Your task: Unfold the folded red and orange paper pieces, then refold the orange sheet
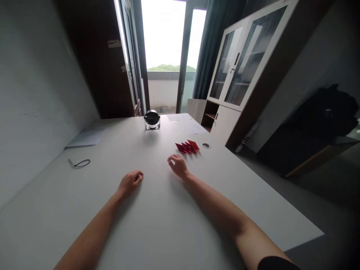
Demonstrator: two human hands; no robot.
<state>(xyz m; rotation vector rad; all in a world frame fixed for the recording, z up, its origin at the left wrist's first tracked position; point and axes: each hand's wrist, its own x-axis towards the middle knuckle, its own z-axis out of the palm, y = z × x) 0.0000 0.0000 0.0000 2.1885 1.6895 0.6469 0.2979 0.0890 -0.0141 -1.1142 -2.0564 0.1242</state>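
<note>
My left hand [131, 182] rests on the white table [157, 225], palm side inward. Its fingers are curled in, the thumb close to them, and nothing shows in its grasp. To the right and a little farther off, my right hand [178, 166] lies with bent fingers. A gap shows between its thumb and fingers, and it holds nothing. Just beyond this hand stands a red zigzag-folded piece [187, 147] that looks like card or paper, apart from the fingers.
A round black-and-silver device on a stand [152, 119] sits at the table's far end. A thin black loop with a pale tag [81, 163] lies left, near papers [87, 137]. Beyond the red piece is a round cable hole [206, 146]. A white cabinet [227, 120] stands right.
</note>
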